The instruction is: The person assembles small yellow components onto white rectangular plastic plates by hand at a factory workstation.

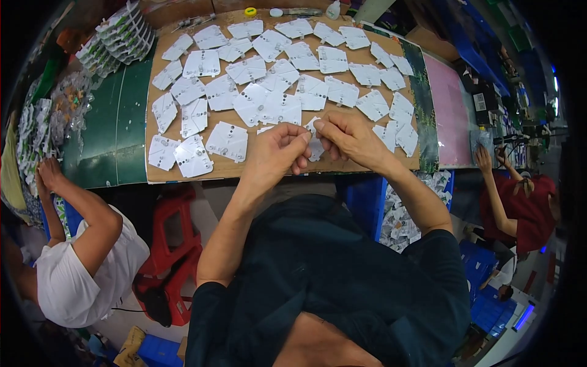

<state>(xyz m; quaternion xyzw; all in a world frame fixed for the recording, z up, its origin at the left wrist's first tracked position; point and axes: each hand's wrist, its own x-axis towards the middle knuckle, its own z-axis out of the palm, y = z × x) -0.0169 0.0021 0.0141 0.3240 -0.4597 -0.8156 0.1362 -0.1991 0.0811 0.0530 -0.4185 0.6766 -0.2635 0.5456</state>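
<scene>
My left hand [278, 151] and my right hand [350, 140] meet close together over the near edge of the cardboard sheet [269, 170]. Each is closed in a pinch, thumb against forefinger. Whatever small thing lies between the fingertips is too small to make out. Just behind and between them is a flat white plastic piece [316, 147], partly covered by my right hand. Many similar white pieces, such as a white piece [227, 140] left of my left hand, lie spread over the cardboard, with small round grey or clear parts on them.
Stacked white-and-green parts [125, 33] stand at the far left on the green tabletop [116, 134]. A blue bin [370, 205] of white pieces sits below the table's edge. Two co-workers flank me: a white sleeve [85, 275] left, a red sleeve [520, 214] right. A red stool [174, 238] stands left.
</scene>
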